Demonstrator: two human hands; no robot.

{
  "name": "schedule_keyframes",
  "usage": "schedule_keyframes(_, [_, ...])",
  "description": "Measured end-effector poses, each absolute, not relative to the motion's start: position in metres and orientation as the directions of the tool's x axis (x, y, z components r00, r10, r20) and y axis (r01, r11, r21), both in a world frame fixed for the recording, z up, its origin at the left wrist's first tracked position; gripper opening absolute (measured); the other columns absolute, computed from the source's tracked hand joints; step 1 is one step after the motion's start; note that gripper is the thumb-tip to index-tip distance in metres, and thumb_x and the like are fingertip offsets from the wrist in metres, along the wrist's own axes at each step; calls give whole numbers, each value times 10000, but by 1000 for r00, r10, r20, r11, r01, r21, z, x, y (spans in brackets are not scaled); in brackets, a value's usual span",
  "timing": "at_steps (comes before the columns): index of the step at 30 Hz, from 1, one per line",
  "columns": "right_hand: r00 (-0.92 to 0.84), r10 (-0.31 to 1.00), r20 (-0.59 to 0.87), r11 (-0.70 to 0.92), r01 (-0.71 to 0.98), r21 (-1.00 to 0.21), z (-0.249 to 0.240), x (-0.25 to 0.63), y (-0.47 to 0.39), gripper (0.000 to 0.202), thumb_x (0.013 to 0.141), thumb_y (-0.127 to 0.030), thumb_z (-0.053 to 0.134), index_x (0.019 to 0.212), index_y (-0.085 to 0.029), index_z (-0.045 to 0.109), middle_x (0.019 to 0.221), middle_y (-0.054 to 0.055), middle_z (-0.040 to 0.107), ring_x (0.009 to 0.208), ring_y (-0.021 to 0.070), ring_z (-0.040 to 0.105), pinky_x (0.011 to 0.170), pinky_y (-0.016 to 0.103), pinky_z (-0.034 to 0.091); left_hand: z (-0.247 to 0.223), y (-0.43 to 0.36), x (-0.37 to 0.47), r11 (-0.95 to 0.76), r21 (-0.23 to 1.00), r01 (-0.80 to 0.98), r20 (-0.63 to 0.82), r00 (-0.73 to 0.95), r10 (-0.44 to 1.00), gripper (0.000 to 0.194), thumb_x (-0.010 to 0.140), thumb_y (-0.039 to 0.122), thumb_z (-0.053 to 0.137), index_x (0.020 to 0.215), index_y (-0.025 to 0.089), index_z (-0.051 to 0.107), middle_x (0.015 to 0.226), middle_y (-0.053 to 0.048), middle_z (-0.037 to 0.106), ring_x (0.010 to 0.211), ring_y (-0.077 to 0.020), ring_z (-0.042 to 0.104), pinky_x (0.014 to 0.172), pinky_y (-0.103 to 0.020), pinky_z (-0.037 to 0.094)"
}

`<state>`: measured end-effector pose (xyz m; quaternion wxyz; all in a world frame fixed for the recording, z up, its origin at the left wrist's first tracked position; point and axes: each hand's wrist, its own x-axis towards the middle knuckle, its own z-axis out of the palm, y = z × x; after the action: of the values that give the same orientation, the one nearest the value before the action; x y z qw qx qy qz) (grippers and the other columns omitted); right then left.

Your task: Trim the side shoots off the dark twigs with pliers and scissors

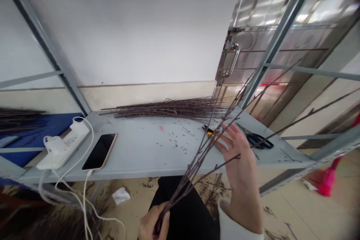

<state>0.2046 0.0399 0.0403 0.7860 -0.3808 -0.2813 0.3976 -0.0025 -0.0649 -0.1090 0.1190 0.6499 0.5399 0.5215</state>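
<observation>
My left hand [149, 222] is closed around the thick lower ends of several thin brown twigs [187, 178], low in the view in front of my lap. The twigs fan out up and to the right. My right hand [242, 165] is beside them with fingers apart; one side twig crosses in front of its palm, and I cannot tell whether it touches. Behind the right fingers lie cutting pliers [209, 131] with yellow grips, partly hidden. Just right of that hand, scissors [261, 141] with black handles rest on the grey shelf [146, 150].
A long pile of twigs [168, 108] lies along the back of the shelf, with small cut bits scattered before it. At left are a phone [99, 151] and a white power strip [63, 149] with cables. Metal posts [284, 26] frame both sides. Twig scraps litter the floor.
</observation>
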Motion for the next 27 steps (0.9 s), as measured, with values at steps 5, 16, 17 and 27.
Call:
schedule_keyframes(5, [333,942,35,213,-514,-831,21,205,42,427,716,-441,679,1061,-203,600,1030,83,676,834,217,663,741,368,528,-116,-59,-22,-438,651,620,582,-38,812,230,849,296,570,990,187,715,645,-44,689,507,-119,618,551,-179,522])
schedule_keyframes(16, [-14,995,95,71,-565,-822,9,184,49,475,816,-620,475,890,-179,635,716,51,704,581,200,659,605,332,503,-123,-50,-41,-113,863,492,186,-101,977,356,816,481,559,870,169,721,666,-31,706,599,-151,661,626,-189,537])
schedule_keyframes(17, [-23,995,102,70,-569,-819,8,183,51,511,809,-653,450,895,-183,631,736,55,707,592,209,663,611,344,507,-125,-50,-42,-95,867,490,169,-109,980,370,816,491,552,869,165,719,634,-25,689,580,-148,649,619,-188,531])
schedule_keyframes(27, [22,984,175,160,-527,-835,4,168,54,623,752,-753,398,1021,-227,597,990,75,665,733,220,642,579,336,516,-132,-49,-43,58,876,478,-7,-108,994,450,818,572,487,856,181,708,623,-14,664,667,-173,656,690,-229,516])
